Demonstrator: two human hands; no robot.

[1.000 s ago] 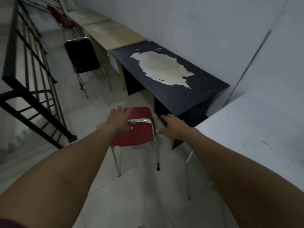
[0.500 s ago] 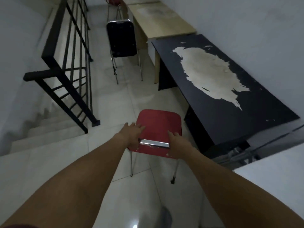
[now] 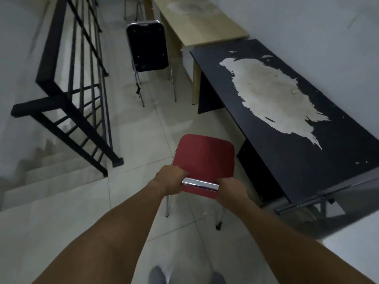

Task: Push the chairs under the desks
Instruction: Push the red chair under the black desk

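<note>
Both hands grip the top of the red chair [image 3: 203,158]: the left hand [image 3: 169,181] and the right hand [image 3: 229,189] have their fingers clenched around the chrome bar of its backrest, 1 at each end. The chair stands on the tiled floor [image 3: 133,140] just beside the black bench [image 3: 287,140], its seat pointing along the aisle rather than toward the opening under the top.

The main risk, as I judge it, is the angle: pushed straight ahead, the chair runs past the bench or knocks its dark side panel, so it needs turning to the right first. A hard shove could also make the thin legs catch on a tile joint and tip the chair.

The black chair [image 3: 147,48] farther on, near the light wooden bench [image 3: 201,23], is also still out. The stairwell railing [image 3: 67,95] leaves little room on the left.
</note>
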